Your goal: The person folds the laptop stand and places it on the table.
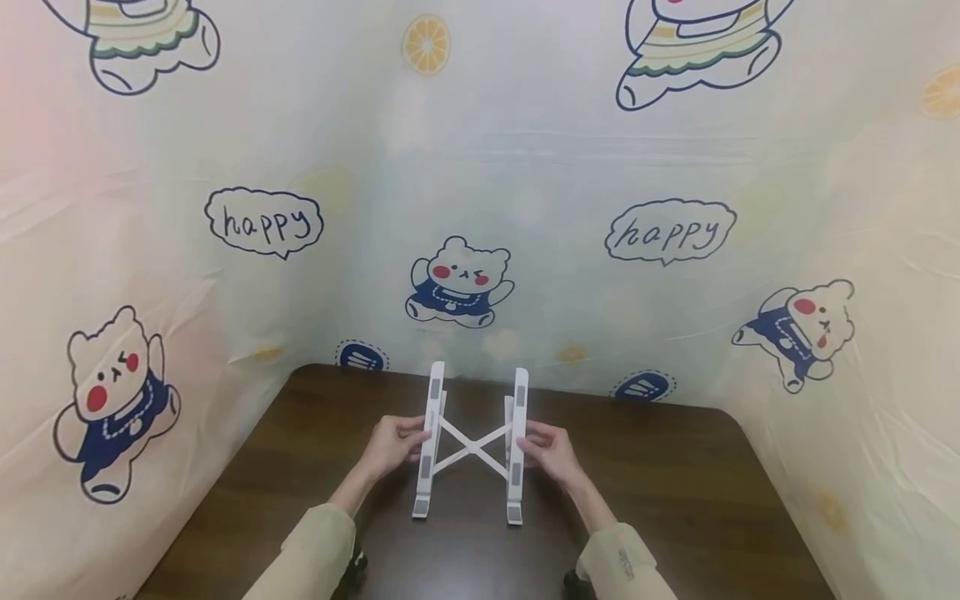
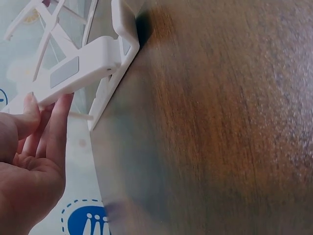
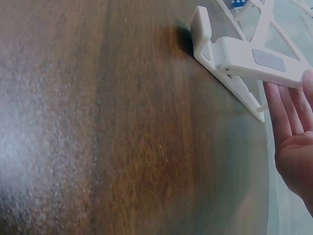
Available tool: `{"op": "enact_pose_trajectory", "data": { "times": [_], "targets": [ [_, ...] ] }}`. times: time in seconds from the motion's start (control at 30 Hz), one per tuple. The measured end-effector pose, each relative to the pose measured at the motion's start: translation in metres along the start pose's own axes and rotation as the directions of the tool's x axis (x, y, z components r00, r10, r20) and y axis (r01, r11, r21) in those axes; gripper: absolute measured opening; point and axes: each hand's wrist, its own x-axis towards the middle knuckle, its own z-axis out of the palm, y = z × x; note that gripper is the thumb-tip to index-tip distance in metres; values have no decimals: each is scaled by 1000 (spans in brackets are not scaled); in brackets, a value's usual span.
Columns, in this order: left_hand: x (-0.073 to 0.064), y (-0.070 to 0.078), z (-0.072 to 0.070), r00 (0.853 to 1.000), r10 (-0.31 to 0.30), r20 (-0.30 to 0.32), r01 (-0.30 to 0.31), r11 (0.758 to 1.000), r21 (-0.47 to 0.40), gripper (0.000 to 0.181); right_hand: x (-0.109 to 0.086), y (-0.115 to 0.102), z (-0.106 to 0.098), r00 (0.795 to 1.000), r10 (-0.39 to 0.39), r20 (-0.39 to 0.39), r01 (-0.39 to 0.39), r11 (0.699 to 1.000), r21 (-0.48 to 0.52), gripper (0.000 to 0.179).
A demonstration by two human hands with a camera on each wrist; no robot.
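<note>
A white folding laptop stand [image 1: 472, 448] stands unfolded on the brown table, its two long side arms joined by an X-shaped brace. Grey pads line the top of each arm, and small upturned lips face the near edge. My left hand [image 1: 392, 446] pinches the left arm around its middle, thumb on top and fingers beneath, as the left wrist view shows with the hand [image 2: 36, 156]. On the opposite side my right hand [image 1: 551, 452] grips the right arm the same way; in the right wrist view that hand [image 3: 296, 132] is partly cut off by the frame edge.
The dark wood table [image 1: 660, 500] has rounded far corners. Behind it and along both sides hangs a pale cloth [image 1: 555, 192] printed with bears, orange slices and the word "happy". The cloth meets the table's far edge just past the stand.
</note>
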Motion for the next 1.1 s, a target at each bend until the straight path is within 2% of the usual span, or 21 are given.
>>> {"op": "enact_pose_trajectory", "data": {
  "times": [0.2, 0.37, 0.6, 1.1],
  "targets": [
    [6, 1, 4, 1000, 7, 8, -7, 1000, 1, 37, -2, -4, 1, 999, 9, -48, -11, 999, -33, 46],
    [9, 0, 14, 1000, 0, 10, 0, 1000, -11, 36, -4, -6, 5, 996, 15, -84, -19, 999, -44, 46],
    [8, 3, 25, 1000, -8, 22, 8, 1000, -16, 37, -3, -7, 13, 997, 6, -72, -10, 998, -58, 46],
    [12, 6, 31, 999, -5, 34, 6, 1000, -31, 36, -1, -4, 4, 997, 21, -74, -27, 996, -84, 44]
  ]
}}
